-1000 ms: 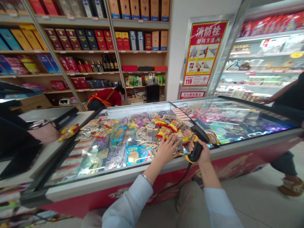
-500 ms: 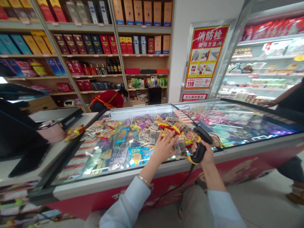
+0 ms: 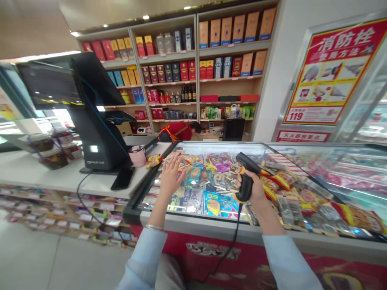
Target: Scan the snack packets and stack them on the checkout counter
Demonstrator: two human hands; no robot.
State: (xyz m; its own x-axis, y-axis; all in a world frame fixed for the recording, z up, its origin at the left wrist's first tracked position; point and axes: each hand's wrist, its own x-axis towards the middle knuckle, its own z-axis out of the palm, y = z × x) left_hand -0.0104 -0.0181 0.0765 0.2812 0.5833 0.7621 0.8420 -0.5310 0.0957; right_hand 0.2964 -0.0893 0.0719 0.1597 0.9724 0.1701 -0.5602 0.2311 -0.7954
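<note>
My left hand (image 3: pixel 172 177) is spread with nothing in it, over the left part of the freezer's glass top (image 3: pixel 193 201), near some small snack packs. My right hand (image 3: pixel 254 187) is wrapped round the handle of a black and yellow barcode scanner (image 3: pixel 246 183), whose cable hangs down the freezer's front. Right of the scanner, a pile of red and yellow snack packs (image 3: pixel 282 179) and clear-wrapped packs (image 3: pixel 286 209) lies on the glass. Blue packs (image 3: pixel 213 203) show below, between my hands.
At the left, a counter (image 3: pixel 69 181) bears a black monitor stand (image 3: pixel 99 137), a phone (image 3: pixel 123 178), a pink container (image 3: pixel 138 156), a snack pack (image 3: pixel 154 160) and tubs (image 3: pixel 53 159). Behind the freezer, a person in red (image 3: pixel 175 131) bends before shelves of boxes.
The view has turned left, bringing the monitor and counter in. My left hand has moved left, away from the snack pile. The scanner in my right hand has also moved left of the pile.
</note>
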